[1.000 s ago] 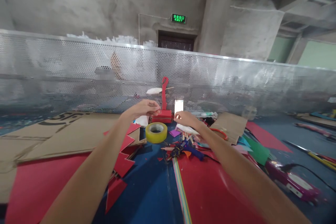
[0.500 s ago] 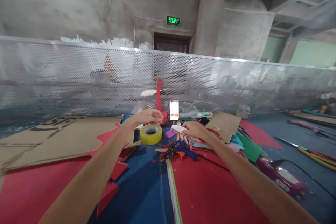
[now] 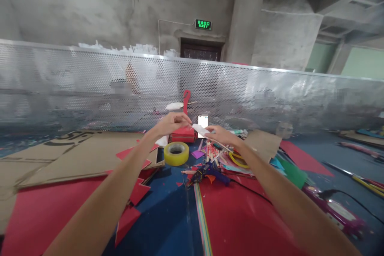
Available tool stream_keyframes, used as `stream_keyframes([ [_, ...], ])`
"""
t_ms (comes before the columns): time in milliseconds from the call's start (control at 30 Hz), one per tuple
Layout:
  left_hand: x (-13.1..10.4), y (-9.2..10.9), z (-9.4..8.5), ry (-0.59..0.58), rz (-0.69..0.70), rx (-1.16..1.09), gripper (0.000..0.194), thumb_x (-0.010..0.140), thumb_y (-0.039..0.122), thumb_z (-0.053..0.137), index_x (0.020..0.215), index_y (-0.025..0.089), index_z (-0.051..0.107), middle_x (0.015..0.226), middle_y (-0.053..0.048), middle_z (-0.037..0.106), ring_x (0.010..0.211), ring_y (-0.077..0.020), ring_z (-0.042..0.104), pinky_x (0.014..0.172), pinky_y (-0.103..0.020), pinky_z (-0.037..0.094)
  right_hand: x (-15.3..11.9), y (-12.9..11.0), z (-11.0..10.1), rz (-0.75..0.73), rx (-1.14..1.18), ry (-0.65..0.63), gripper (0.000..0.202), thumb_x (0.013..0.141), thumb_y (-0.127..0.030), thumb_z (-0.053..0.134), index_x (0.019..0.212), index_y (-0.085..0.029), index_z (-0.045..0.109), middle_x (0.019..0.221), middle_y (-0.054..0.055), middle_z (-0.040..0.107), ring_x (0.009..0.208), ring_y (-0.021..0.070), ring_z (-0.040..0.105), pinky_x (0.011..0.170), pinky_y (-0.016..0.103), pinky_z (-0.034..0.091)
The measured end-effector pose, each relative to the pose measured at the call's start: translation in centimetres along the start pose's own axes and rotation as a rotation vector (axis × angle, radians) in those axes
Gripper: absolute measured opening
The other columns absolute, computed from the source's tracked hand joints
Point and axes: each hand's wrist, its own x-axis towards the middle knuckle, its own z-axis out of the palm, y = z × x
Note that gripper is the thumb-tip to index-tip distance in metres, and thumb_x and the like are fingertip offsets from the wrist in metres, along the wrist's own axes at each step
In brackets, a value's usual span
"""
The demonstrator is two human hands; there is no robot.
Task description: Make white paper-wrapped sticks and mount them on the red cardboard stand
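My right hand (image 3: pixel 221 134) is closed on a small white piece (image 3: pixel 200 129) on a thin stick, raised over the pile of craft scraps. The fingertips of my left hand (image 3: pixel 177 123) are pinched together close to the left end of the white piece; whether they hold anything is too small to tell. Behind them a lit phone (image 3: pixel 203 124) stands upright. A red box (image 3: pixel 183 135) with a tall red hooked strip sits beyond my left hand. Below that hand lies a roll of yellow tape (image 3: pixel 176 154).
A blue glue gun (image 3: pixel 217 176) with a black cable lies over red sheets (image 3: pixel 243 216). Cardboard (image 3: pixel 69 160) covers the left side. A purple power strip (image 3: pixel 336 210) and long-bladed scissors (image 3: pixel 345 171) lie at right. A perforated metal panel (image 3: pixel 144 84) stands behind.
My right hand has lifted the white piece from the pile and brought it toward my left hand. The whole view has shifted slightly.
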Motion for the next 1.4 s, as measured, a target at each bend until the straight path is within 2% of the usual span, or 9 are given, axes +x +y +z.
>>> stream_keyframes([
  [100,-0.3,1.0,-0.6,0.000,0.015,0.011,0.021,0.085,0.036,0.065,0.097,0.019,0.070,0.093,-0.007,0.073,0.085,-0.0176,0.065,0.082,-0.034,0.049,0.3,-1.0,-0.4,-0.080,0.065,-0.053,0.044,0.090,-0.042,0.056,0.127,-0.018,0.060,0.118,0.011,0.066,0.080,0.0164,0.065,0.070,0.028,0.051],
  [333,-0.2,0.8,-1.3,-0.029,0.009,0.006,0.024,0.082,0.036,0.068,0.101,0.019,0.071,0.099,-0.008,0.072,0.080,-0.0163,0.063,0.076,-0.033,0.050,0.6,-2.9,-0.5,-0.190,0.043,-0.038,0.043,0.093,-0.039,0.055,0.131,-0.019,0.058,0.121,0.009,0.066,0.101,0.0201,0.062,0.085,0.031,0.049],
  [533,-0.3,1.2,-0.7,-0.153,-0.041,0.153,0.022,0.079,0.031,0.069,0.099,0.024,0.075,0.140,-0.007,0.052,0.076,-0.0123,0.059,0.070,-0.030,0.048,0.2,-3.9,-0.7,-0.225,-0.053,-0.019,0.037,0.093,-0.039,0.054,0.121,-0.017,0.063,0.116,0.009,0.068,0.098,0.0198,0.062,0.085,0.029,0.045],
  [667,-0.3,1.5,0.1,-0.193,-0.005,0.188,0.022,0.082,0.033,0.066,0.101,0.026,0.075,0.136,-0.006,0.052,0.081,-0.0136,0.060,0.074,-0.030,0.049,0.2,-4.6,-0.7,-0.268,-0.146,0.010,0.037,0.093,-0.045,0.051,0.108,-0.016,0.068,0.101,0.006,0.069,0.087,0.0184,0.060,0.077,0.027,0.042],
  [833,-0.2,1.7,0.5,-0.232,0.036,0.159,0.021,0.084,0.030,0.065,0.102,0.024,0.074,0.134,-0.007,0.052,0.089,-0.0146,0.060,0.078,-0.029,0.050,0.2,-5.7,-0.1,-0.186,-0.243,0.040,0.043,0.092,-0.053,0.049,0.095,-0.016,0.069,0.086,0.005,0.068,0.075,0.0178,0.058,0.067,0.026,0.039],
  [1033,-0.2,1.4,-0.1,-0.192,0.071,0.075,0.021,0.085,0.028,0.066,0.103,0.021,0.072,0.133,-0.009,0.052,0.083,-0.0125,0.060,0.074,-0.030,0.053,-0.3,-6.7,0.4,-0.110,-0.323,0.031,0.050,0.083,-0.062,0.060,0.106,-0.018,0.069,0.102,0.009,0.071,0.085,0.0218,0.062,0.068,0.026,0.040],
  [1167,-0.1,0.8,-0.4,-0.183,0.105,0.017,0.019,0.087,0.029,0.065,0.104,0.021,0.070,0.131,-0.009,0.053,0.092,-0.0142,0.061,0.077,-0.031,0.055,-0.2,-6.5,0.7,-0.144,-0.367,-0.021,0.058,0.077,-0.071,0.060,0.103,-0.020,0.069,0.097,0.009,0.072,0.080,0.0222,0.063,0.064,0.027,0.040],
  [1267,-0.1,0.7,-0.4,-0.160,0.125,0.028,0.017,0.087,0.028,0.065,0.102,0.021,0.070,0.129,-0.009,0.055,0.096,-0.0150,0.061,0.078,-0.030,0.054,-0.1,-6.5,1.1,-0.176,-0.431,0.019,0.059,0.078,-0.073,0.058,0.101,-0.020,0.069,0.097,0.009,0.072,0.082,0.0232,0.064,0.067,0.028,0.041],
  [1400,-0.1,1.3,-0.5,-0.131,0.159,0.042,0.018,0.087,0.029,0.064,0.102,0.020,0.069,0.123,-0.009,0.060,0.090,-0.0141,0.063,0.075,-0.030,0.053,-0.3,-6.9,1.5,-0.118,-0.459,0.074,0.058,0.085,-0.072,0.050,0.102,-0.020,0.070,0.098,0.011,0.073,0.085,0.0245,0.064,0.070,0.030,0.041],
])
